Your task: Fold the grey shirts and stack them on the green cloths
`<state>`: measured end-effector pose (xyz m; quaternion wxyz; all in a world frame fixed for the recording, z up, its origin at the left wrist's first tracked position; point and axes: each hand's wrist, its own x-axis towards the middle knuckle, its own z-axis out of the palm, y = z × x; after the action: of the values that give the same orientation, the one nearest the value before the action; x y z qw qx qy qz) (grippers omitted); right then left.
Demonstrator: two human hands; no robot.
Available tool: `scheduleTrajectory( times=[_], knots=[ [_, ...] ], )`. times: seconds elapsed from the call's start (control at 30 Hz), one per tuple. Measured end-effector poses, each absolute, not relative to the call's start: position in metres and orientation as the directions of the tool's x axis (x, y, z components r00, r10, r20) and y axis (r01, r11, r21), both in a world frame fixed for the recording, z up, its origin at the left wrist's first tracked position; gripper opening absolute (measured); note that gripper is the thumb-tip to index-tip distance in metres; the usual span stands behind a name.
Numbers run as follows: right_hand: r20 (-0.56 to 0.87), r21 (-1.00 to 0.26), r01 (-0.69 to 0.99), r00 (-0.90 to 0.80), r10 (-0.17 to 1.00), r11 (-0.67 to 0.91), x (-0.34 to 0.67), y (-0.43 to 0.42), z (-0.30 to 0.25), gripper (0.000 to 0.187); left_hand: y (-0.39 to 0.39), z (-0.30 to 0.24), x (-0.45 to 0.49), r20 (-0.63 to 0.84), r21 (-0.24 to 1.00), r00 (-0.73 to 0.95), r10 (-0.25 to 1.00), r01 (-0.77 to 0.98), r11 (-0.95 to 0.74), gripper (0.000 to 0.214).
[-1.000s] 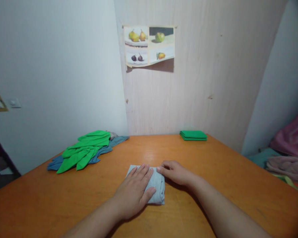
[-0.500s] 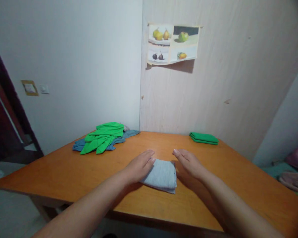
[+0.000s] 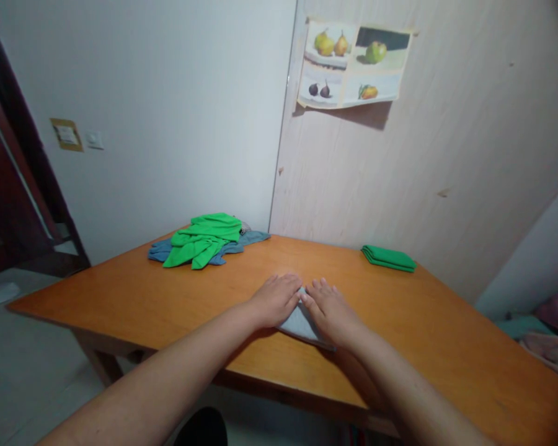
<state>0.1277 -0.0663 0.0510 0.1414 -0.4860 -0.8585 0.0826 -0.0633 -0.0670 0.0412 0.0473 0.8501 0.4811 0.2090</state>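
A folded light grey cloth (image 3: 302, 325) lies near the front edge of the wooden table (image 3: 204, 316). My left hand (image 3: 276, 300) rests flat over its left side, palm down with fingers stretched forward. On the right side of the cloth lies my right hand (image 3: 330, 310), also flat with its fingers a little spread. The two thumbs nearly meet above the cloth, and both hands cover much of it. Neither hand grips anything.
A loose bright green garment (image 3: 204, 238) lies heaped on blue cloth (image 3: 160, 249) at the back left. At the back right sits a neatly folded green cloth (image 3: 389, 257). Fruit pictures (image 3: 353, 65) hang on the wall behind. Pinkish fabric (image 3: 551, 353) shows beyond the right edge.
My right hand has moved left from beside the grey cloth and come down onto it. My left hand stays on the cloth. The view has tilted slightly.
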Motion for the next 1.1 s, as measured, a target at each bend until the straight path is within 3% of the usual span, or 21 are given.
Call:
scheduleTrajectory(
  times=[0.3,0.7,0.93,1.1],
  knots=[
    [0.187,-0.27,0.839,-0.436,0.88,0.473,0.134,-0.073,0.032,0.079,-0.066,0.032,-0.073,0.102,0.327,0.442,0.891,0.831,-0.45,0.067],
    [0.232,-0.217,0.854,-0.425,0.875,0.472,0.135,-0.077,0.02,0.07,-0.071,0.033,-0.074,0.042,0.364,0.449,0.893,0.825,-0.432,0.068],
    [0.205,-0.233,0.849,-0.434,0.877,0.474,0.136,-0.075,0.021,0.072,-0.071,0.029,-0.073,0.088,0.419,0.436,0.895,0.799,-0.431,0.065],
    [0.192,-0.261,0.84,-0.438,0.878,0.476,0.137,-0.073,0.023,0.072,-0.063,0.023,-0.078,0.259,0.541,0.385,0.886,0.702,-0.464,0.057]
  ],
)
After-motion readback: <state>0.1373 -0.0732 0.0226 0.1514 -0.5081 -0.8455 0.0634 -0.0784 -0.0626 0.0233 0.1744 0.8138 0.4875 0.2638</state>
